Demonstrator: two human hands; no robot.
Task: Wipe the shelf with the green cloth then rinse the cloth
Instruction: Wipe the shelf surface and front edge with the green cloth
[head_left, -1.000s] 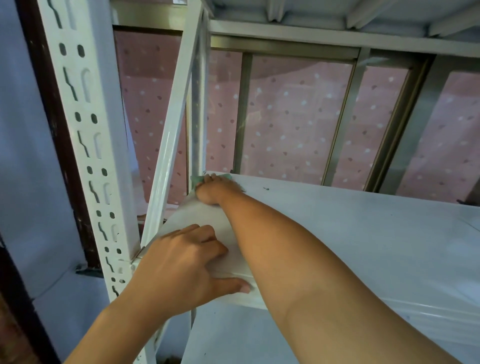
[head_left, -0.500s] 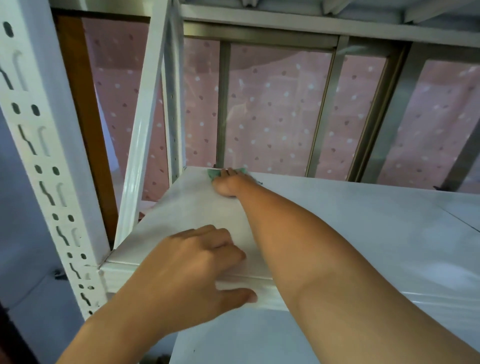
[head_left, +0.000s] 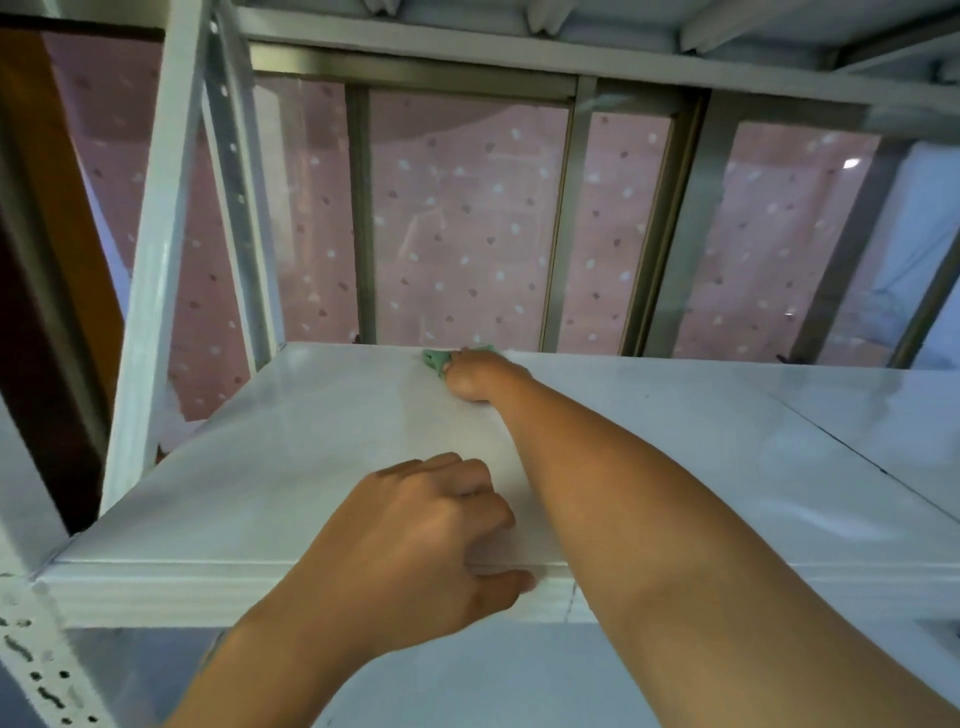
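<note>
The white metal shelf (head_left: 311, 467) spans the middle of the head view. At its far edge my right hand (head_left: 480, 376) presses a green cloth (head_left: 435, 359) onto the surface; only a small green corner shows to the left of the fingers. My right forearm stretches across the shelf from the lower right. My left hand (head_left: 415, 540) holds the shelf's front edge, fingers curled on top and thumb against the front lip.
White slotted uprights (head_left: 156, 249) stand at the left, one more at the lower left corner (head_left: 31, 649). Another shelf board (head_left: 519, 47) runs overhead. Behind the rack is a metal-framed window (head_left: 563, 218) with a pink dotted curtain. A lower shelf shows beneath.
My right hand slid the green cloth rightward along the shelf's far edge, away from the back-left upright. The view shifted right and up. My left hand keeps its grip on the front edge.
</note>
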